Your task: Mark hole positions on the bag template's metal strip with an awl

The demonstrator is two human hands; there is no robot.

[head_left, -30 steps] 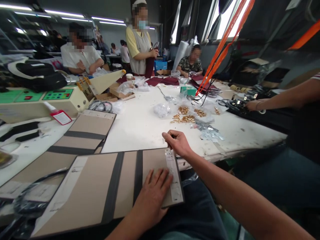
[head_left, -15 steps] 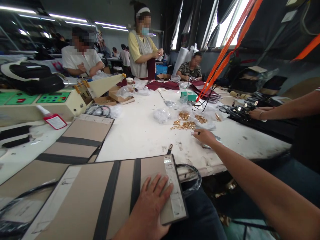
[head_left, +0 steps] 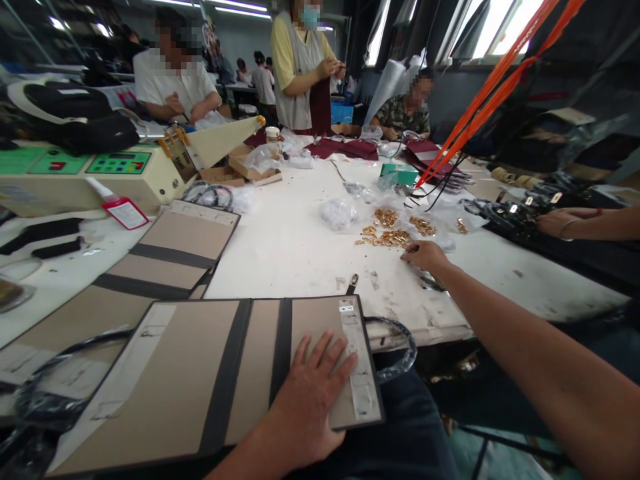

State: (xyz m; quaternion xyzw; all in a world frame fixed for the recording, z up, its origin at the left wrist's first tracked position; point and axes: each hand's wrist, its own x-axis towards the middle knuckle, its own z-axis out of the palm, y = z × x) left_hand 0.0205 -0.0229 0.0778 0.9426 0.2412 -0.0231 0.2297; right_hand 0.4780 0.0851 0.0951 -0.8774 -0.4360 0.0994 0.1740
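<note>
My left hand [head_left: 306,397] lies flat with spread fingers on a tan board with black bands [head_left: 210,373], close to its right end beside a pale strip [head_left: 357,363]. My right hand [head_left: 424,255] reaches out over the white table [head_left: 290,247] to a heap of small gold metal pieces [head_left: 387,237]; its fingers are curled and pinched at the heap's near edge. What they hold, if anything, is too small to make out. A small dark strap end [head_left: 353,284] lies on the table just beyond the board.
A second tan board [head_left: 170,257] lies to the left. A cream machine with a green panel [head_left: 115,173] stands at the left. Clear plastic bags [head_left: 337,213] and orange straps [head_left: 480,100] are farther out. Another person's arm [head_left: 585,223] reaches in from the right; several people work at the far end.
My right hand left the board's top right corner and moved forward and right to the gold pieces. My left hand stayed flat on the board. The view shifted slightly.
</note>
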